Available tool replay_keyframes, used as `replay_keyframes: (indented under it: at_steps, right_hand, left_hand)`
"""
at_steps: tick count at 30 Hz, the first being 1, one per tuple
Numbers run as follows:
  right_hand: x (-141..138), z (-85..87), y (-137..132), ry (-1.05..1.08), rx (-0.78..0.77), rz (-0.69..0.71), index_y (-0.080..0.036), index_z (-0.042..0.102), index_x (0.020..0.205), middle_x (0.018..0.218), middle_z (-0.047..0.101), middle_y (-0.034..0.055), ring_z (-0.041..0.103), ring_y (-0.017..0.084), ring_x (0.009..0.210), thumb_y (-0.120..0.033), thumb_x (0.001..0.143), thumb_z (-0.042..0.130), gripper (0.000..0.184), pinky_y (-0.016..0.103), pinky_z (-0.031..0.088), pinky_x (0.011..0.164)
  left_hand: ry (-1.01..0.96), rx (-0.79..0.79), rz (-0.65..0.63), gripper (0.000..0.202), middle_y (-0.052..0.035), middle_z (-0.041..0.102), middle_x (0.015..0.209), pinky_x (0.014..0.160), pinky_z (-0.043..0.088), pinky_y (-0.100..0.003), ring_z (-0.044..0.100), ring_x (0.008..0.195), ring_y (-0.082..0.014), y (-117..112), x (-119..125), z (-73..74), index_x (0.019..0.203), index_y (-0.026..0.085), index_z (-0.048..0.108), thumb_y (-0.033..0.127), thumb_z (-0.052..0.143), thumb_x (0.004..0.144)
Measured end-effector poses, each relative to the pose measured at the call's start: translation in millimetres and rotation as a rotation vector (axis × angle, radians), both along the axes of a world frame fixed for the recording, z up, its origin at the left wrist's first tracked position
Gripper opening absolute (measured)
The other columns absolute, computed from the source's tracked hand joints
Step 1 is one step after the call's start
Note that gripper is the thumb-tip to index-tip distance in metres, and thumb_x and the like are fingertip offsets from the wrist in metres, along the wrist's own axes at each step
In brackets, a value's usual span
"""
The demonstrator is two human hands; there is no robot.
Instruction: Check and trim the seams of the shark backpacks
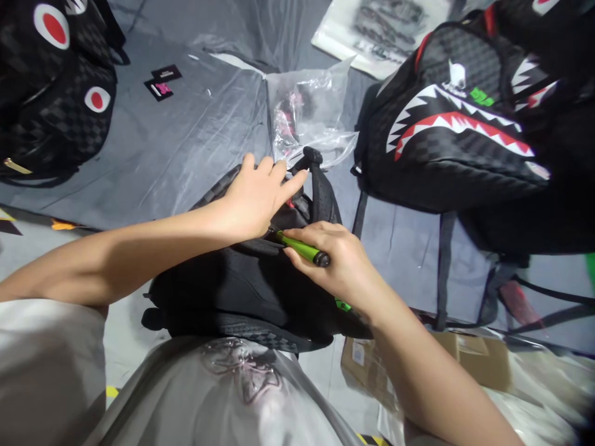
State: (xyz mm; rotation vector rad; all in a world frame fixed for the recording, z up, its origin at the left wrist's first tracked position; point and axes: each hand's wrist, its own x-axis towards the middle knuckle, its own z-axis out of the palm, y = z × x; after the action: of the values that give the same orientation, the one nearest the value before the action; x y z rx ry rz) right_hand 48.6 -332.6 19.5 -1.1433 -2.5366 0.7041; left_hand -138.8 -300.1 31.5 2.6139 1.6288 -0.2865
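A black backpack (242, 291) lies in front of me at the table's near edge. My left hand (258, 195) rests on its top with the fingers stretched out, close to the black carry handle (320, 179). My right hand (337, 260) is closed round a green tool with a black end (304, 249). The tool's tip points left into the backpack, under my left palm, where it is hidden.
A shark-mouth backpack (455, 142) stands at the right, its straps (444, 260) hanging down. More black backpacks (56, 93) lie at the far left. A clear plastic bag (309, 111) and small tags (162, 80) sit on grey plastic sheeting (186, 136). A cardboard box (465, 359) is below right.
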Motion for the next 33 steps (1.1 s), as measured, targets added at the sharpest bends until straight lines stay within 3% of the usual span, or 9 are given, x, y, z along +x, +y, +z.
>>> replay_keyframes:
  at_steps: [6,18,28,33]
  right_hand:
    - [-6,3.3,-3,-0.077,0.003,-0.035,-0.019,0.073,0.11,0.093,0.076,0.0083,0.069,0.023,0.085,-0.026,0.09,0.064,0.023,0.038,0.052,0.081]
    - [-10,5.1,-9,-0.148,0.045,-0.1,-0.021,0.075,0.105,0.089,0.077,0.007,0.069,0.024,0.082,-0.029,0.09,0.064,0.021,0.039,0.049,0.08]
    - [-21,-0.5,-12,-0.043,0.003,-0.173,-0.022,0.075,0.104,0.095,0.078,0.0058,0.07,0.024,0.086,-0.029,0.088,0.067,0.02,0.039,0.049,0.083]
    - [-23,-1.3,-13,-0.082,0.041,-0.205,-0.02,0.076,0.102,0.088,0.077,0.0064,0.07,0.025,0.08,-0.028,0.086,0.068,0.019,0.041,0.048,0.081]
  left_hand:
    - [-0.049,-0.035,0.01,0.091,-0.0142,0.037,0.154,0.111,0.022,-0.053,0.035,0.135,-0.0407,2,0,-0.3,0.159,0.025,0.013,0.046,0.063,0.086]
    - [-0.077,-0.024,0.001,0.09,-0.0143,0.041,0.151,0.11,0.023,-0.051,0.037,0.133,-0.0392,1,-3,-1.9,0.158,0.025,0.018,0.045,0.065,0.084]
    - [-0.093,-0.077,0.017,0.086,-0.0168,0.041,0.15,0.111,0.021,-0.052,0.037,0.133,-0.0409,3,-1,1.1,0.158,0.022,0.021,0.037,0.064,0.085]
    - [-0.063,-0.061,0.005,0.084,-0.016,0.042,0.15,0.11,0.022,-0.052,0.039,0.132,-0.0395,3,-1,1.5,0.158,0.023,0.02,0.038,0.062,0.087]
